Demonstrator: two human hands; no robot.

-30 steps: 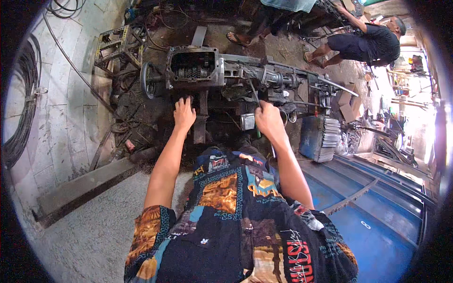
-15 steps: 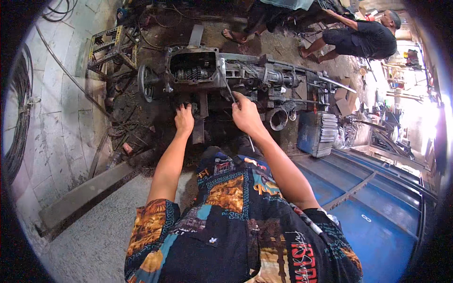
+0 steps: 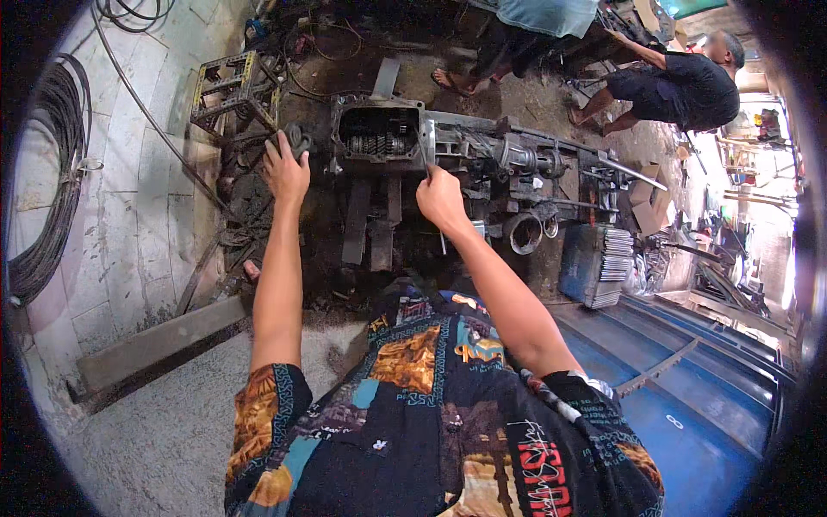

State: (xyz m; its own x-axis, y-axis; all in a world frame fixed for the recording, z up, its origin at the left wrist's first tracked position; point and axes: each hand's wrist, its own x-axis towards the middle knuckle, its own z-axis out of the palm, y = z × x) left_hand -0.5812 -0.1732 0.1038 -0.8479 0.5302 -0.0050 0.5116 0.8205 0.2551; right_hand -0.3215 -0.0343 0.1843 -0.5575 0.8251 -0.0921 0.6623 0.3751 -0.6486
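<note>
A greasy gearbox housing (image 3: 425, 129) lies with its top uncovered, and gears (image 3: 377, 145) show inside. Over the dark round wheel (image 3: 299, 136) at the housing's left end is my left hand (image 3: 286, 171), its fingers stretched out and spread. The hand hides most of that wheel; how firmly it touches cannot be made out. My right hand (image 3: 441, 200) is closed around a thin metal rod (image 3: 444, 243) at the housing's near right corner. The rod's lower end shows below my fist, and its upper part is hard to make out against the metal.
A long machine shaft assembly (image 3: 525, 159) runs right from the housing. A yellowish metal frame (image 3: 226, 95) stands at left, near a hanging cable coil (image 3: 52, 189). A blue battery-like block (image 3: 586, 267) sits at right, above blue metal panels (image 3: 680, 405). Another person (image 3: 672, 90) works behind.
My left hand has moved left and away from me, from below the housing to the wheel. My right hand still grips the rod, now nearer the housing corner. The view has shifted slightly.
</note>
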